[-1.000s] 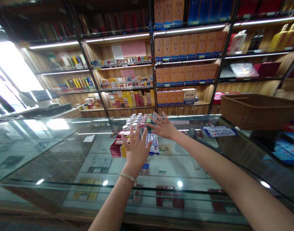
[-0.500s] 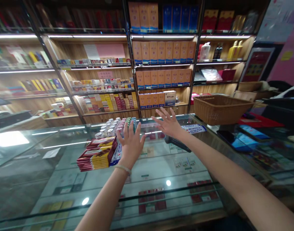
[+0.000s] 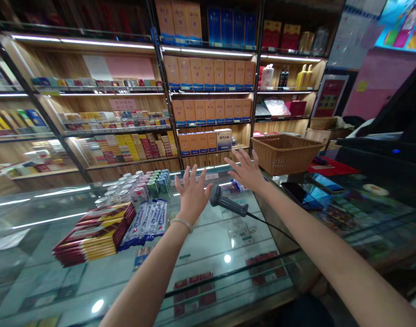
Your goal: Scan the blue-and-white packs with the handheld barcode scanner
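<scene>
The scanner (image 3: 228,204) lies on the counter (image 3: 208,245), just beside your left hand (image 3: 193,197), to its right. Your left hand and right hand (image 3: 247,172) are both spread and free; blue packets (image 3: 146,222) lie to the left, and the basket (image 3: 284,161) stands far right.

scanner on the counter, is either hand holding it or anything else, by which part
Nothing is held: the left hand and right hand are open, and the scanner lies ungripped.
</scene>
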Available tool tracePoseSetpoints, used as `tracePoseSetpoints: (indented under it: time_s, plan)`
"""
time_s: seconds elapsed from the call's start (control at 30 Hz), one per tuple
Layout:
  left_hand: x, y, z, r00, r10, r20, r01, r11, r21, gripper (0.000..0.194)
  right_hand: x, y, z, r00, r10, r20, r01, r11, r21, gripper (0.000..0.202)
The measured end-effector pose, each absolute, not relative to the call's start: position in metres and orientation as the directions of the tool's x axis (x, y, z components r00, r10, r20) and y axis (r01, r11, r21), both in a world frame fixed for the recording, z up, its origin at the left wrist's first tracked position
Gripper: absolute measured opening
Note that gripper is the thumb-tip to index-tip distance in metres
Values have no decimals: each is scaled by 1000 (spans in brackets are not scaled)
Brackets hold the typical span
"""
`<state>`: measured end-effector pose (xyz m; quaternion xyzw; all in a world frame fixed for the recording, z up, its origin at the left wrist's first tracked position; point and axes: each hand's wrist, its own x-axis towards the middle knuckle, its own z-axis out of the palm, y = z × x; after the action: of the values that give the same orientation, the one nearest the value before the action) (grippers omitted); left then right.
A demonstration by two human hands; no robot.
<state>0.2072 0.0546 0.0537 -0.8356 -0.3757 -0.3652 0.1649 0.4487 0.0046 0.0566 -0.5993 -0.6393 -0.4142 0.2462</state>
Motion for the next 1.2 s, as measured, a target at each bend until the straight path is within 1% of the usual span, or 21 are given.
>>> tracePoseSetpoints:
  time_s: [0.13, 0.3, 0.6, 0.83, 1.0, 1.2]
  plan:
    - [238, 55, 53, 453, 532, 715, 743, -669, 27, 53, 483, -9, 54, -64, 596, 800, 973, -140, 182, 50]
    - [269, 55, 47, 476, 525, 706, 710, -703, 44, 52, 516, -18, 42, 0, 575, 818, 967, -210, 147, 49]
    - [314, 57, 51, 507, 460, 729, 645, -764, 33, 48, 542, -21, 19, 29, 549, 835, 953, -268, 143, 48]
    - [350, 61, 55, 485, 518, 705, 658, -747, 96, 50, 559, -22, 8, 44, 571, 820, 942, -297, 157, 49]
    - [363, 65, 46, 524, 515, 678, 653, -754, 69, 55, 566, -23, 4, 74, 604, 794, 932, -326, 161, 51]
    - [360, 67, 32, 609, 528, 591, 647, -763, 15, 47, 571, -27, -5, 126, 682, 721, 930, -334, 154, 49]
